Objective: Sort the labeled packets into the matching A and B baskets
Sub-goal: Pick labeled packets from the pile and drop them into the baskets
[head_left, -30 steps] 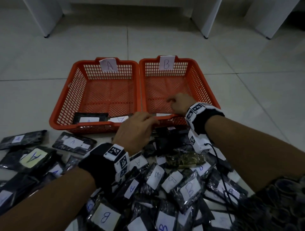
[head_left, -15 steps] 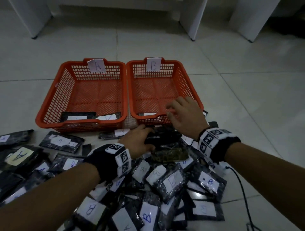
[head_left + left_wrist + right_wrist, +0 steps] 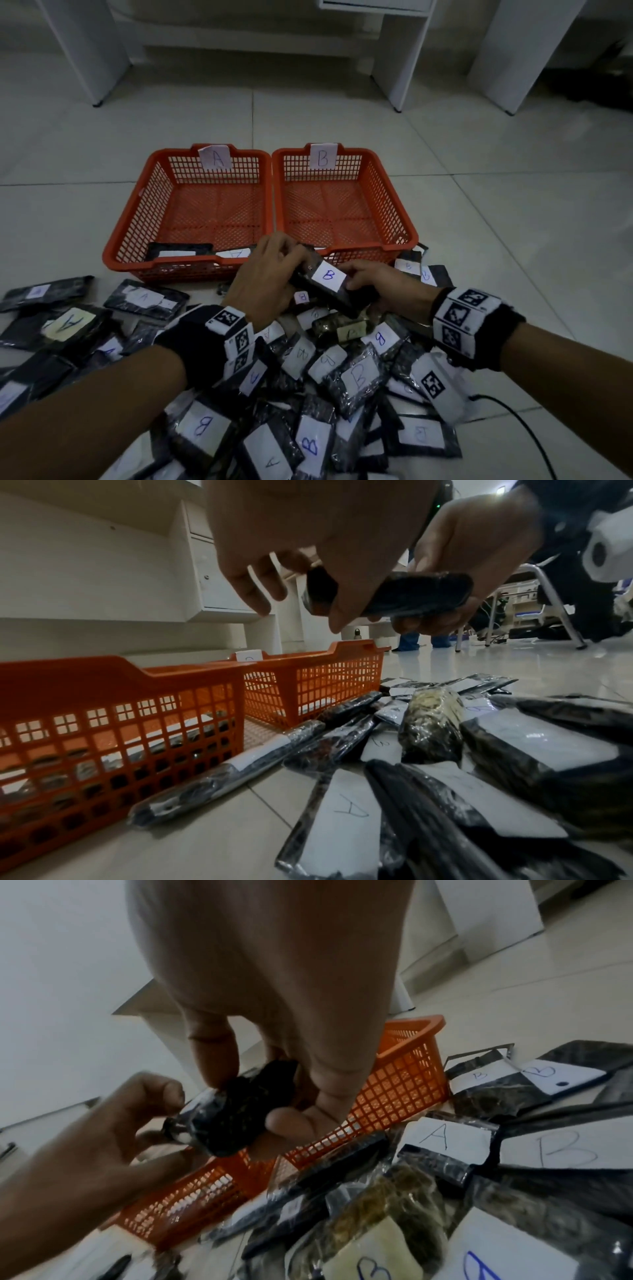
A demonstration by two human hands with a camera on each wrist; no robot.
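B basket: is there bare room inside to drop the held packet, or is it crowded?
The B basket has bare mesh across its middle and far end, below its B tag; only something pale lies at its near wall. The A basket holds packets along its near wall. In front, the packet pile is crowded. Both hands hold the B packet by the near rim.

Two baskets sit side by side on the floor, the A basket (image 3: 137,219) to the left and the B basket (image 3: 394,192) to the right, their walls touching. Two packets (image 3: 181,251) lie in the near end of the A basket. A heap of packets (image 3: 356,380) spreads in front of both baskets. Both hands, left hand (image 3: 263,284) and right hand (image 3: 383,287), hold one B packet (image 3: 325,284) above the heap, just before the B basket's near wall.
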